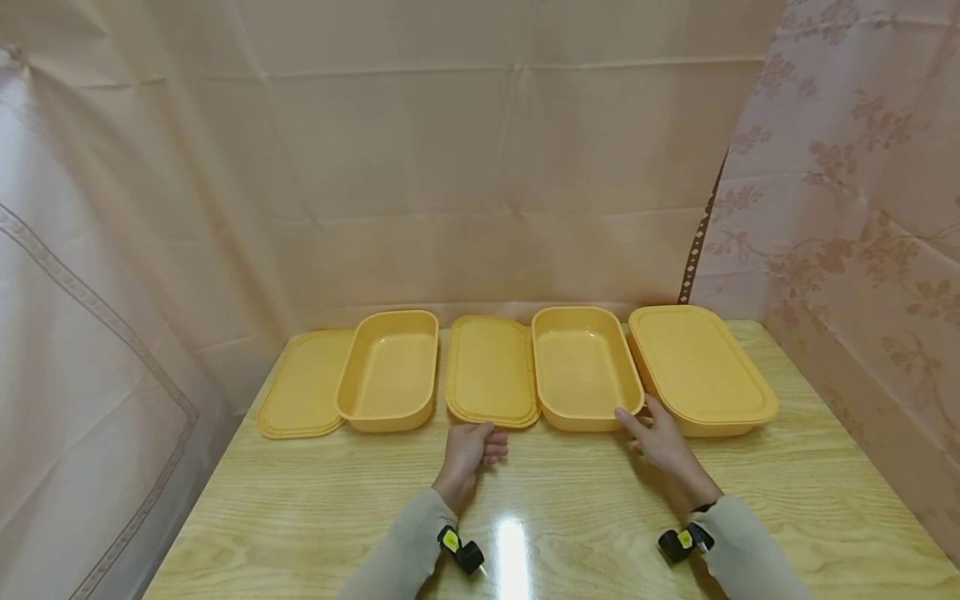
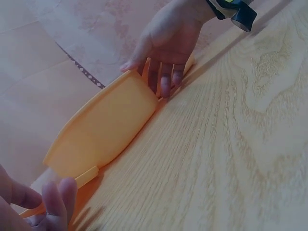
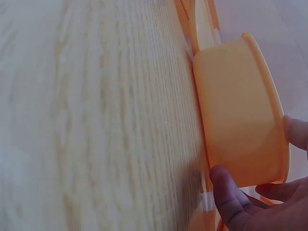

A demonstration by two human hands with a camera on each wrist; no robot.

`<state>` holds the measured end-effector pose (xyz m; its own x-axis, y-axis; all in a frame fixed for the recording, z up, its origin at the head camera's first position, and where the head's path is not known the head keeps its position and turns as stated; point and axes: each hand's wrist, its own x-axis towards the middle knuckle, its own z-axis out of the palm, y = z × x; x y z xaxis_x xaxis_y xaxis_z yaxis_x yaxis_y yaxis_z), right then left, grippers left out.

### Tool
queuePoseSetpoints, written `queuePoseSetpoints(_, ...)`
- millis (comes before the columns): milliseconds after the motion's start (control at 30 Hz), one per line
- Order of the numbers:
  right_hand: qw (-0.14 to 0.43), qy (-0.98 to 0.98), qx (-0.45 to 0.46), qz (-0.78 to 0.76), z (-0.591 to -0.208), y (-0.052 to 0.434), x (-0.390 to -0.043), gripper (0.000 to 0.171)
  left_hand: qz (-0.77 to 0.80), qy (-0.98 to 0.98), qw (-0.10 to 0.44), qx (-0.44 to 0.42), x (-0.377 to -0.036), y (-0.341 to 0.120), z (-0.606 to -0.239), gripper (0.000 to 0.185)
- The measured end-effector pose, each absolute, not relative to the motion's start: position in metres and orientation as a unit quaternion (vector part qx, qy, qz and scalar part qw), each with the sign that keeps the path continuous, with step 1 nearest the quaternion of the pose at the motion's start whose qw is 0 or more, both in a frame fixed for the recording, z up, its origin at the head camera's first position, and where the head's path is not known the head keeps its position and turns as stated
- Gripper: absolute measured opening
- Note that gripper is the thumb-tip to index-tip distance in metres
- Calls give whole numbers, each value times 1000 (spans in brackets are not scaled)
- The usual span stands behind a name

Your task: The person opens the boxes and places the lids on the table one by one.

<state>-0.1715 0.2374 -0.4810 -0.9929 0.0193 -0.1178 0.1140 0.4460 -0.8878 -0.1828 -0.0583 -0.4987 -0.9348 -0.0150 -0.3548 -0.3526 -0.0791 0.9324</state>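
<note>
Along the back of the wooden table [image 1: 570, 517] lie yellow plastic boxes and lids. My right hand [image 1: 654, 435] pinches the front right corner of the middle open box [image 1: 585, 367], thumb on the outer wall [image 3: 238, 110] and fingers over the rim; the left wrist view shows this right hand [image 2: 166, 43] on the box [image 2: 103, 127]. My left hand [image 1: 472, 446] rests on the table just in front of the loose middle lid [image 1: 491, 371], fingers loosely curled, holding nothing. The left hand's fingertips [image 2: 57, 197] sit beside the lid's edge [image 2: 86, 175].
A second open box [image 1: 390, 371] stands further left, with another flat lid [image 1: 303, 387] beside it at the table's left edge. A closed box with its lid on [image 1: 701, 367] sits at the right. Curtains hang behind and on both sides.
</note>
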Motion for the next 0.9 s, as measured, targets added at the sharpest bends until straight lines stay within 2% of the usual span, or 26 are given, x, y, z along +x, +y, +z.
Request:
queuePoseSetpoints(367,42,854,39,-517,-484,239,-174,61,743,642,132,-140,-181,-61,-493,30)
queuePoseSetpoints(900,49,855,33,-516,-480,235,-175,66,743,633,148,-160,-185,-68,-497,28)
